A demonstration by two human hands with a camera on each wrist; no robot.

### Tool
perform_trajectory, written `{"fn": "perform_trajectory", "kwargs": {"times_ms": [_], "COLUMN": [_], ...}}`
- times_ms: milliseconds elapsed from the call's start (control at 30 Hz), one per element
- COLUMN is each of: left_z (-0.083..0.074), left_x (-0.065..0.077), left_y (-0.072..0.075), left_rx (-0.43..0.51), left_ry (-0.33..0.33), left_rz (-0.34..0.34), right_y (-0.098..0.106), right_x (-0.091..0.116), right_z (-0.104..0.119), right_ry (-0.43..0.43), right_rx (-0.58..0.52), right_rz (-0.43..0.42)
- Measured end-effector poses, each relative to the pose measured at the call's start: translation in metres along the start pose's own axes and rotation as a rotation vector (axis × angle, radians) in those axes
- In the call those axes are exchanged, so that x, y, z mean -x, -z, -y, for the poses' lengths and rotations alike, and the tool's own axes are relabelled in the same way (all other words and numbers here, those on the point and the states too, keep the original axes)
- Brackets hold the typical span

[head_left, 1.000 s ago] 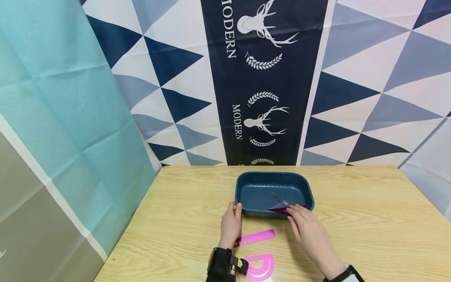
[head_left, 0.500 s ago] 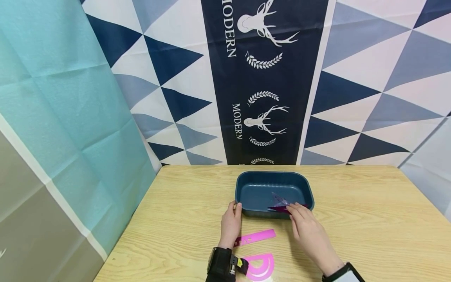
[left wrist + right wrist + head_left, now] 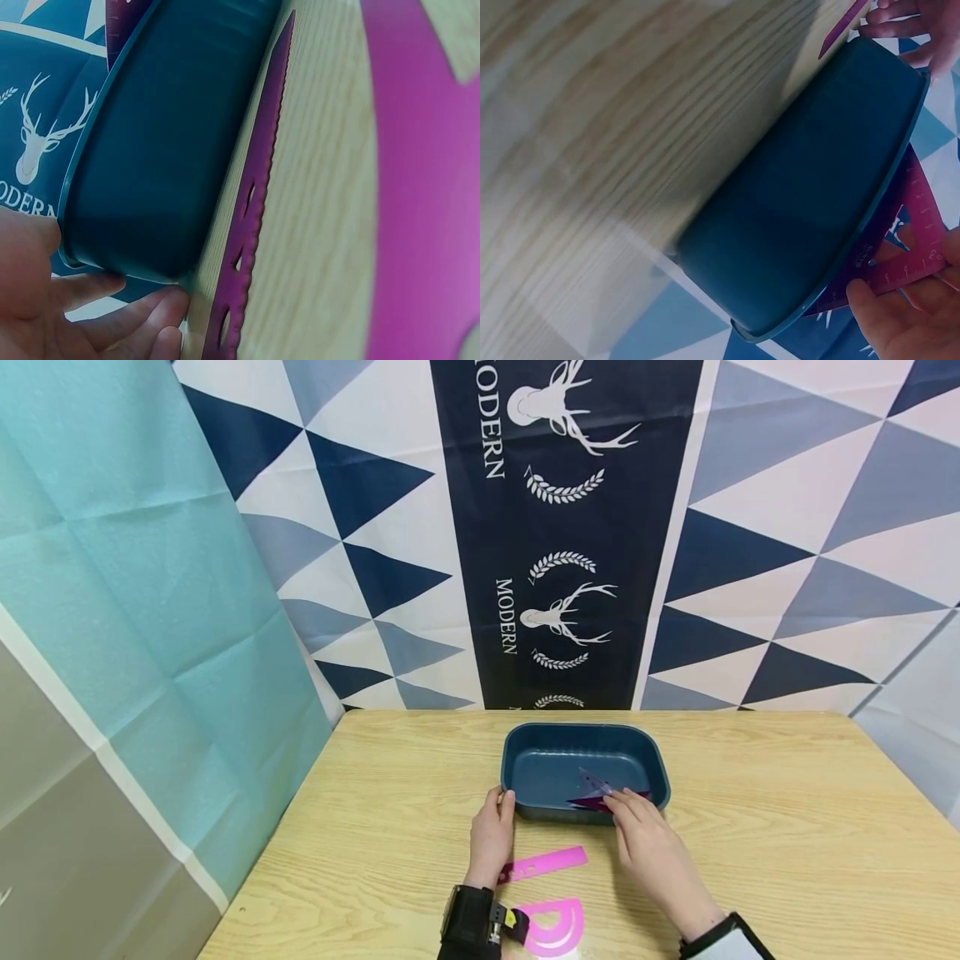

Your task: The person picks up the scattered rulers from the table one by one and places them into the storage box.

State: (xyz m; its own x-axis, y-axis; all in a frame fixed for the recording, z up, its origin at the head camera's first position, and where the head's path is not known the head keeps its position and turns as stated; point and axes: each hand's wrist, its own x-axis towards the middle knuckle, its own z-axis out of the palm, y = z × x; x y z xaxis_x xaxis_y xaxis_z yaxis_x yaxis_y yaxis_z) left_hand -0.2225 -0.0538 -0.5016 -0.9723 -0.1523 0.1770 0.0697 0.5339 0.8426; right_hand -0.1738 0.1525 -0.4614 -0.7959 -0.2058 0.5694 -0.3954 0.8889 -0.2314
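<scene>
Dark teal plastic forms a rounded rectangular bin [image 3: 543, 777] on a pale wooden table [image 3: 795, 827]. Its near left corner is gripped between the left hand's [image 3: 492, 839] thumb and fingers. The right hand [image 3: 652, 847] pinches a magenta set square [image 3: 925, 221] at the bin's near rim. Nearer the person, a pink ruler [image 3: 551, 862] and pink protractor [image 3: 572, 931] lie flat, apart.

Box [image 3: 165, 150]: opaque plastic, smooth, low sheen. Set square [image 3: 924, 214]: smooth see-through plastic. Ruler [image 3: 553, 862] and protractor [image 3: 572, 932]: also tinted plastic, smooth-faced. Tabletop [image 3: 787, 827]: wood or wood-look, visible grain, soft satin finish. Patterned backdrop [image 3: 562, 531] and side hanging [image 3: 187, 602]: creased cloth or cloth-like sheeting, mostly matt.
</scene>
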Motion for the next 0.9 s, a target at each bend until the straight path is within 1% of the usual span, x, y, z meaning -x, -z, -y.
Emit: {"fn": "perform_trajectory", "kwargs": {"times_ms": [333,600,900], "left_z": [0.0013,0.0017,0.0008], "left_x": [0.0007,-0.0005,-0.0007], "left_y": [-0.0002,-0.0002,0.0003], "left_rx": [-0.002,-0.002,0.003], "left_ry": [0.012,-0.010,-0.001], "left_rz": [0.011,0.004,0.004], "right_y": [-0.0044,-0.0095,-0.0098], "right_x": [-0.0008,-0.0028,-0.0057], "right_z": [-0.0008,-0.0032,-0.0016], "right_ry": [0.028,0.056,0.067], "right_rx": [0.004,0.004,-0.001], "right_rz": [-0.009,-0.027,-0.032]}}
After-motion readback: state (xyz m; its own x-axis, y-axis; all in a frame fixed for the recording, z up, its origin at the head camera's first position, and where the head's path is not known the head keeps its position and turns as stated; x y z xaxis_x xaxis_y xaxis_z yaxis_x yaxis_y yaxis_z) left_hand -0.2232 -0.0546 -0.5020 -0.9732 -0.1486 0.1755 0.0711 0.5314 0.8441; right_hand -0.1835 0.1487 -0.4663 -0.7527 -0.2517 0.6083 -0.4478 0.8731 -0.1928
